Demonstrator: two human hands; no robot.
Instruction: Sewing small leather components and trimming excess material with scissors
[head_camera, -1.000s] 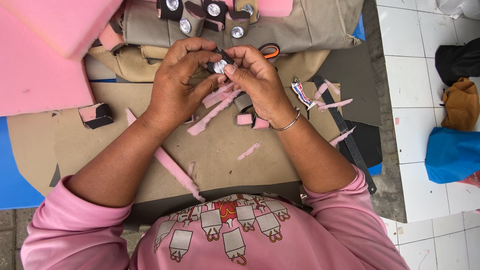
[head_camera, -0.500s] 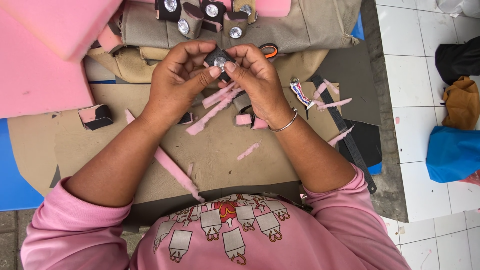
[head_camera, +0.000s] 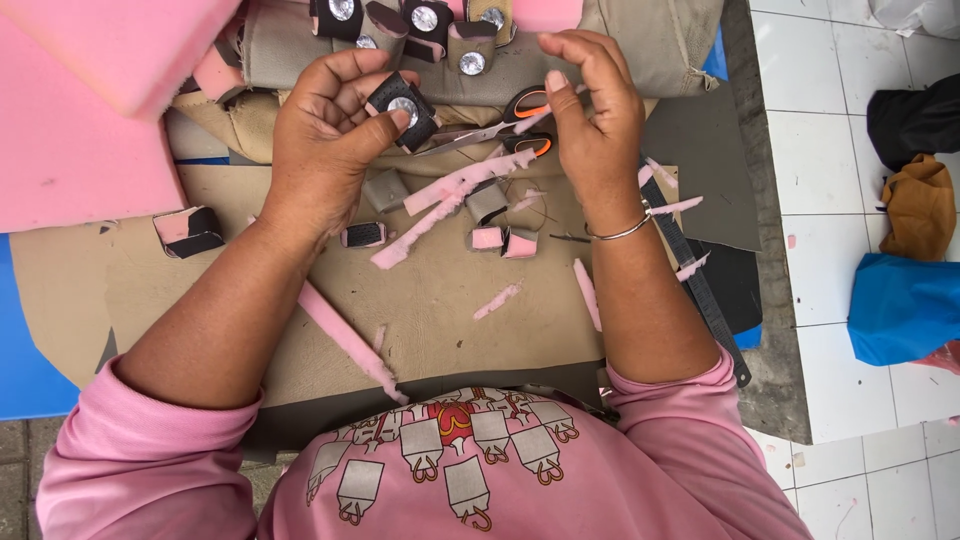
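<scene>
Foam tab (head_camera: 403, 108) with a dark cover and a metal stud is pinched by the left hand (head_camera: 325, 150), between thumb and fingers. It seems light and soft; its edges are best gripped. Beside it the right hand (head_camera: 590, 120) is half spread, holding nothing, above orange-handled scissors (head_camera: 505, 122).

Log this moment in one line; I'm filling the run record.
left hand: holds black snap piece | right hand: empty, above scissors

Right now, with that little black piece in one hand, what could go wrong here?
The left hand pinches the small black piece only at its edge, so it might slip. The scissors lie under the right hand, blades pointing toward the left hand, and could nick a finger. Pink foam strips clutter the mat and may hide finished pieces.
</scene>
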